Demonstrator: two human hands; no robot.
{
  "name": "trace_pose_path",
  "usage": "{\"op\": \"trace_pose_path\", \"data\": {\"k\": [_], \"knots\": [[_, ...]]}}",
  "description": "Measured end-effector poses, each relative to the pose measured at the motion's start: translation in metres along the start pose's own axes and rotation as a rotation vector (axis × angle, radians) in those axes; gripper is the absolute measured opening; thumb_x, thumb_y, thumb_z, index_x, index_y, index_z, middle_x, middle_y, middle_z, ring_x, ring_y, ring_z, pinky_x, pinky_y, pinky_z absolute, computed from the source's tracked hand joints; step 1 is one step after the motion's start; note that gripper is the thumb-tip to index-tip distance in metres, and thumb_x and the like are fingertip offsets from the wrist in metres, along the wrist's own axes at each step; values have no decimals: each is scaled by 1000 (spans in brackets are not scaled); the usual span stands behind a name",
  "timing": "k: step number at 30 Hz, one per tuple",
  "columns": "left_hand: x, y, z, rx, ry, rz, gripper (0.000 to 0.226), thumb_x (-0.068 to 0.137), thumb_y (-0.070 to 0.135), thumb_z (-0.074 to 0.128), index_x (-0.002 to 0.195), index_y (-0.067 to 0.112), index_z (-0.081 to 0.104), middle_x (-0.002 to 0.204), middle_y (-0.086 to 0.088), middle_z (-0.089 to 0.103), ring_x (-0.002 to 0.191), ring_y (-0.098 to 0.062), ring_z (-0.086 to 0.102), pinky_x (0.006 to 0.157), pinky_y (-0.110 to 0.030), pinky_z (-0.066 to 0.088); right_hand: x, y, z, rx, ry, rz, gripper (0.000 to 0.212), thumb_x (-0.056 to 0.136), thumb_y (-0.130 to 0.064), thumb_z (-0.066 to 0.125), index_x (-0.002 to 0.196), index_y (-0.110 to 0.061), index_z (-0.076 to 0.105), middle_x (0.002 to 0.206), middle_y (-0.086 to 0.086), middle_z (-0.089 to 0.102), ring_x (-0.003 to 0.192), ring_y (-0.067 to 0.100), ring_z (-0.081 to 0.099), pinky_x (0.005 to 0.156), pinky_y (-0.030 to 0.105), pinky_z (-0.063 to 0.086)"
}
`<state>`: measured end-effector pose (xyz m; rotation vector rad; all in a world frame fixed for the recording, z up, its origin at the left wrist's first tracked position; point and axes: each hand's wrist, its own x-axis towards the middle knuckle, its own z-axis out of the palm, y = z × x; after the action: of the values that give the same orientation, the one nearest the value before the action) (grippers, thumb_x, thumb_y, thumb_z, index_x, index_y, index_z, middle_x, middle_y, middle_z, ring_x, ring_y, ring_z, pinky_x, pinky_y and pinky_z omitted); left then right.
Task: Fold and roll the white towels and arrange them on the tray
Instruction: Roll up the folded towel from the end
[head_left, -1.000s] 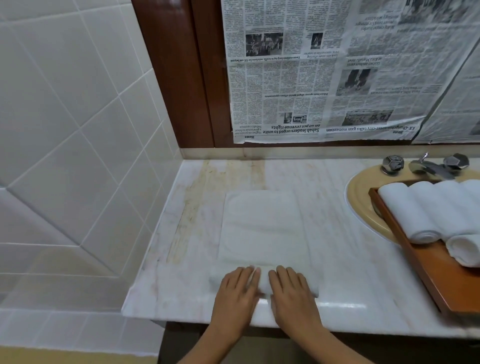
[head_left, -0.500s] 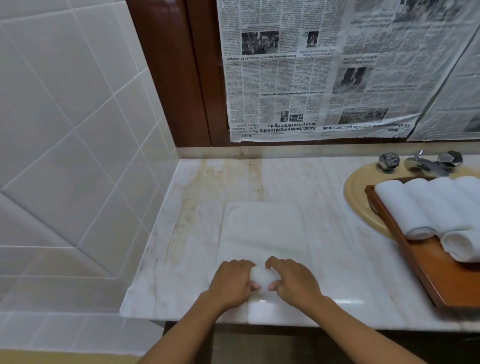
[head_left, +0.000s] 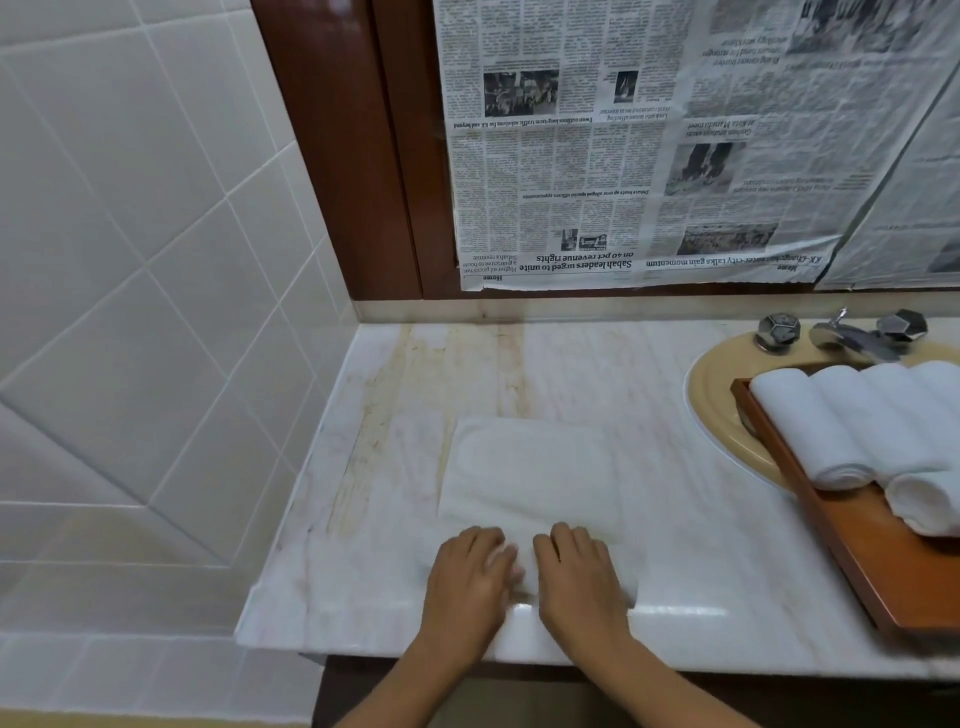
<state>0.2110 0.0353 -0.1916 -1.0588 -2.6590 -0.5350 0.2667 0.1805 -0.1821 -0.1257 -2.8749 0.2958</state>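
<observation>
- The marble worktop (head_left: 701, 519) runs from the tiled corner on the left to a yellow basin (head_left: 727, 421) on the right; newspaper (head_left: 675, 145) covers the wall behind.
- A wooden tray (head_left: 857, 566) rests across the basin and the worktop edge. It already carries a row of rolled white towels (head_left: 810, 431) lying side by side, with one more roll (head_left: 930, 506) set crosswise in front of them.
- The folded white towel (head_left: 530, 467) being worked lies flat on the worktop, left of the tray and well apart from it. Its near end is rolled up under the hands.
- The left hand (head_left: 470, 577) and right hand (head_left: 579, 571) sit side by side on that roll, palms down. The grip is loose: fingers flattened and pressing rather than closed around the cloth.
- Half a second ago the fingers were curled over the roll, tucking it; now they lie flat again and a little farther up the towel. I judge that one more turn has gone in.
- Most of the towel's length is still flat beyond the fingertips, so rolling is at an early stage. This towel's placing on the tray is not yet begun.
</observation>
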Motion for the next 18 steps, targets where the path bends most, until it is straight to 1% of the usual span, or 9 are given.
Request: {"op": "trace_pose_path", "data": {"k": [2, 4, 6, 9, 11, 12, 14, 15, 18], "knots": [[-10, -8, 7, 32, -60, 39, 48, 68, 38, 84, 109, 14, 73, 114, -6, 69, 107, -23, 64, 93, -37, 47, -11, 4, 5, -17, 25, -47, 34, 62, -25, 77, 92, -15, 63, 90, 4, 57, 77, 24, 53, 68, 35, 48], [-9, -13, 9, 60, -139, 26, 62, 68, 42, 85, 121, 14, 69, 124, -8, 67, 116, -25, 62, 103, -40, 45, -17, 8, 11, -102, -37, -62, 52, 64, -36, 79, 107, -10, 65, 105, 10, 61, 90, 29, 57, 79, 42, 52], [1, -14, 8, 71, -183, 13, 63, 69, 42, 85, 124, 16, 67, 125, -8, 66, 117, -24, 62, 103, -40, 43, -11, 14, 15, -143, -44, -50, 58, 62, -32, 84, 113, -9, 66, 110, 13, 63, 94, 30, 59, 83, 42, 53], [24, -17, 1, 72, -224, 10, 61, 64, 42, 87, 118, 20, 69, 115, -5, 69, 104, -22, 67, 95, -38, 50, 10, 16, 12, -98, -79, -31, 55, 57, -27, 89, 106, -12, 68, 99, 7, 65, 86, 24, 62, 81, 37, 54], [39, -20, -5, 99, -263, 10, 60, 61, 42, 87, 114, 21, 70, 106, -4, 71, 93, -21, 69, 84, -35, 54, 23, 17, 3, -65, -142, 4, 57, 54, -34, 92, 103, -16, 69, 93, 1, 66, 80, 19, 63, 78, 32, 54], [45, -20, -8, 106, -287, 14, 57, 66, 41, 84, 117, 21, 68, 104, -3, 70, 91, -21, 69, 82, -35, 53, 27, 18, -3, -34, -172, 18, 60, 58, -40, 91, 108, -16, 68, 97, 0, 68, 84, 18, 65, 81, 31, 53], [53, -17, -14, 124, -342, 26, 50, 86, 42, 66, 130, 22, 57, 113, -2, 66, 97, -22, 64, 86, -35, 45, 32, 24, -14, 26, -224, 2, 61, 80, -46, 76, 129, -17, 58, 118, -1, 65, 104, 19, 61, 95, 30, 46], [54, -16, -14, 120, -379, 23, 48, 92, 42, 56, 136, 24, 51, 117, -1, 63, 101, -22, 61, 88, -35, 42, 33, 27, -18, 60, -251, -3, 59, 87, -47, 68, 137, -19, 50, 126, -2, 61, 111, 18, 57, 98, 28, 41], [50, -11, -19, 46, -475, -46, 45, 96, 43, 48, 139, 28, 46, 123, -1, 61, 106, -21, 58, 92, -36, 41, 30, 28, -32, 142, -368, 43, 55, 92, -51, 59, 140, -28, 46, 129, -5, 59, 112, 15, 55, 93, 25, 42]]}}
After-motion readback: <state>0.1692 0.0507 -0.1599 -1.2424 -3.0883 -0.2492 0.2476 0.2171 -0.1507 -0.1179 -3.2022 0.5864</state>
